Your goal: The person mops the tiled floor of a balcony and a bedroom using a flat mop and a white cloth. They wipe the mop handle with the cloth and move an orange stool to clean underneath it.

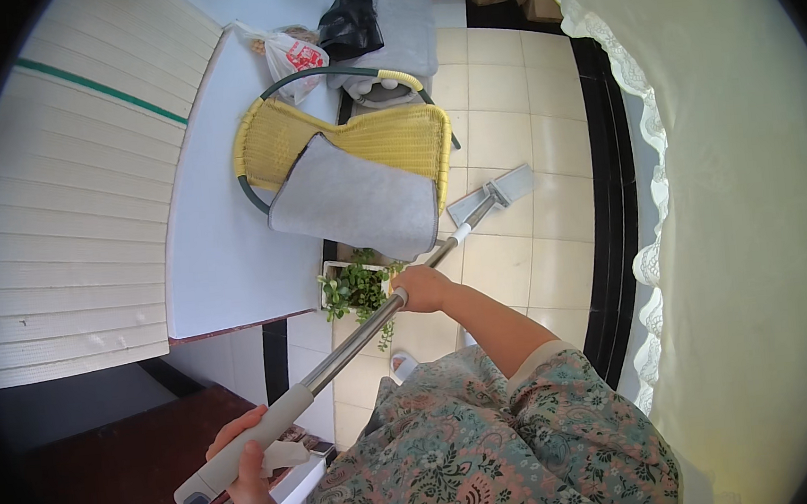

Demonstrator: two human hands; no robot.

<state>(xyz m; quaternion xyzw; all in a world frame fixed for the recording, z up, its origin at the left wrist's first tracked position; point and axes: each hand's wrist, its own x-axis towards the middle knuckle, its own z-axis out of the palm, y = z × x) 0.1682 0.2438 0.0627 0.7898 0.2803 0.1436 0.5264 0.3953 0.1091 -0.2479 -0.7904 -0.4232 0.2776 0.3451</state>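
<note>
The left hand (242, 451) is clamped round the grey grip end of the mop handle (354, 344); the right hand (422, 288) is wrapped round the metal shaft further down. The mop head (494, 194) lies on the tiled floor (538, 270) beyond the right hand, just beside the yellow wicker chair (395, 139). A sideways sweep could likely knock the potted plant (359, 289) just left of the right hand.

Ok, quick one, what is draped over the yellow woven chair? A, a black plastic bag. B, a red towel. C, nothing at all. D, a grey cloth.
D: a grey cloth hangs over the front of the yellow woven chair, beside the flat mop head on the tiled floor.
</note>
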